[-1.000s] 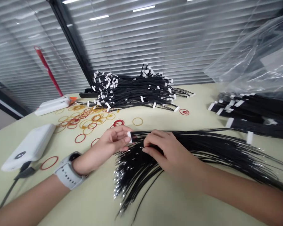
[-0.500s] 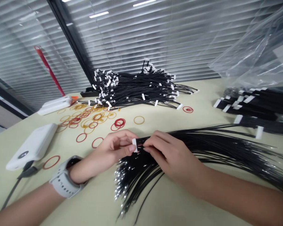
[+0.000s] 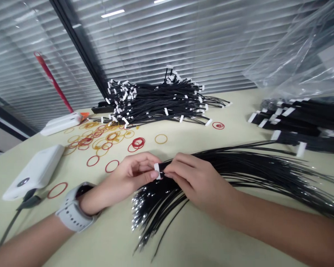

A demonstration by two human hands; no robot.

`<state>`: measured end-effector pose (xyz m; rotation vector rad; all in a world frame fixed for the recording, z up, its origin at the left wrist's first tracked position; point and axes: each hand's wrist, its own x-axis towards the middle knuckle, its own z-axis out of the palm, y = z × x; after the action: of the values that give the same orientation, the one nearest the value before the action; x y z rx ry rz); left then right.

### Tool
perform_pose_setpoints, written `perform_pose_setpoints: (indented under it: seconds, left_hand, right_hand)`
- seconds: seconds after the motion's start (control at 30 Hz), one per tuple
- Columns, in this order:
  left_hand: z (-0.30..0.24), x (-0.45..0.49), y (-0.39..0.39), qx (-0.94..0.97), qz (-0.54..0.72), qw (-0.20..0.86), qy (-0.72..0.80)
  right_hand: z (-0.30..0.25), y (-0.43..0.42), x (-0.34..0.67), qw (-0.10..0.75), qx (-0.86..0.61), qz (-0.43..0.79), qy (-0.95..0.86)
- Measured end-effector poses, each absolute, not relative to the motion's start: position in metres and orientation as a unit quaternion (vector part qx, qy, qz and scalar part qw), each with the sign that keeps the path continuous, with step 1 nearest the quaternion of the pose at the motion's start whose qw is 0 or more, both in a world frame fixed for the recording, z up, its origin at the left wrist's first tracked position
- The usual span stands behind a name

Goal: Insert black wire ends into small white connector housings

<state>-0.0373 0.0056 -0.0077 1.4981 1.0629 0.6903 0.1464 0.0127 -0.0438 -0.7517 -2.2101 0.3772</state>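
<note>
Between the thumb and fingers of my left hand (image 3: 136,174) is a white connector (image 3: 157,171) with black wires at its side. My right hand (image 3: 196,178) is closed in a pinch just right of the connector, its fingertips on a thin black wire with a shiny end. Whether that tip sits inside the connector cannot be made out. Beneath both hands lies a long bundle of loose black wires (image 3: 239,167), their silvery crimped ends fanned out at the lower left (image 3: 137,211). The right palm hides part of the bundle.
A pile of black cables with white connectors (image 3: 161,102) lies at the back. Red and yellow rubber bands (image 3: 105,137) are scattered at left, beside a white power bank (image 3: 35,172). More connectored cables (image 3: 303,122) and a clear plastic bag (image 3: 292,55) are at right.
My right fingertips have come a little closer to the white connector, and the wire's shiny end now shows beside it. The whole view has shifted slightly.
</note>
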Motion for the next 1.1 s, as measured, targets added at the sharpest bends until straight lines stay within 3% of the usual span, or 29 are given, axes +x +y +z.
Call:
perform_pose_setpoints:
  seconds: [0.37,0.53,0.67,0.77,0.83,0.93,1.0,1.1]
  left_hand:
    - [-0.008,-0.037,0.004,0.651,0.273,0.558,0.437]
    - [-0.009,-0.042,0.009,0.64,0.32,0.551,0.429]
    - [-0.007,-0.049,0.014,0.656,0.338,0.506,0.446]
    - [-0.003,-0.054,0.013,0.704,0.311,0.465,0.438]
    - [0.0,-0.057,0.011,0.764,0.277,0.39,0.432]
    - [0.001,-0.059,0.01,0.867,0.224,0.174,0.409]
    - [0.0,-0.06,0.01,0.9,0.204,0.065,0.38]
    - [-0.002,-0.058,0.011,0.9,0.224,0.003,0.373]
  right_hand:
    - [-0.044,0.013,0.147,0.434,-0.22,0.152,-0.861]
    - [-0.045,0.018,0.147,0.395,-0.271,0.174,-0.86]
    - [-0.043,0.021,0.152,0.361,-0.267,0.098,-0.888]
    - [-0.038,0.016,0.154,0.356,-0.27,-0.047,-0.893]
    - [-0.032,0.008,0.153,0.381,-0.269,-0.119,-0.877]
    - [-0.023,-0.01,0.147,0.38,-0.214,-0.083,-0.896]
    - [-0.019,-0.02,0.144,0.302,-0.168,-0.034,-0.938]
    - [-0.014,-0.026,0.147,0.16,-0.139,-0.006,-0.977]
